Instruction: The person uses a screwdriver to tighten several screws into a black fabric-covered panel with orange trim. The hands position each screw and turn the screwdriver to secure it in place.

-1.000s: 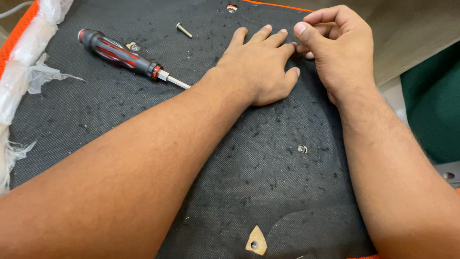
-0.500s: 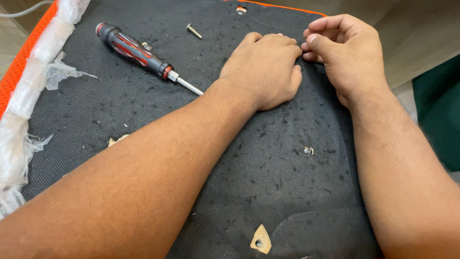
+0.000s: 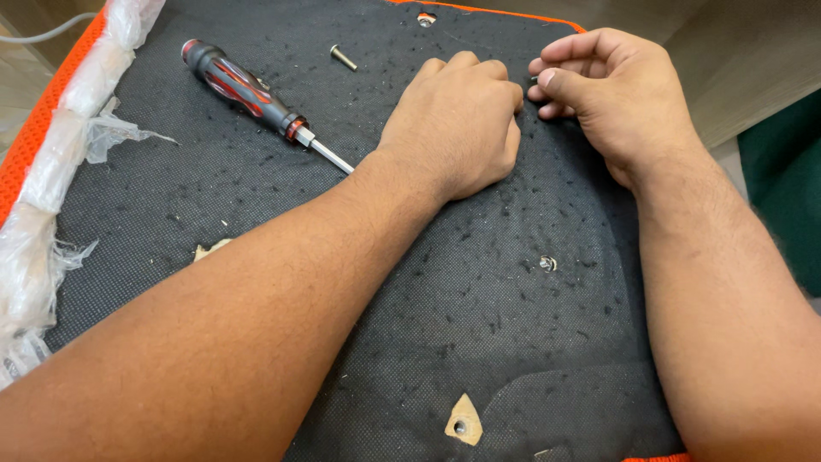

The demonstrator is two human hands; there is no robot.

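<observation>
My left hand point(image 3: 453, 120) rests knuckles-up on a black fabric panel point(image 3: 479, 342), its fingers curled under into a fist. Whether anything is inside it is hidden. My right hand point(image 3: 616, 103) hovers just to its right, thumb and fingertips pinched on a small metal piece point(image 3: 534, 79) close to the left knuckles. A red and black screwdriver point(image 3: 248, 90) lies on the fabric left of my left hand, tip pointing toward my wrist. A loose screw point(image 3: 344, 57) lies near the far edge.
The panel has an orange border point(image 3: 34, 128) with crumpled clear plastic wrap point(image 3: 60, 162) along its left side. A metal insert point(image 3: 548, 263) sits mid-right, and a torn patch with a hole point(image 3: 463, 421) lies near me. A dark green surface point(image 3: 782, 180) is at right.
My left hand went from flat with spread fingers to a curled fist. My right hand kept its pinch beside it. The view shifted slightly.
</observation>
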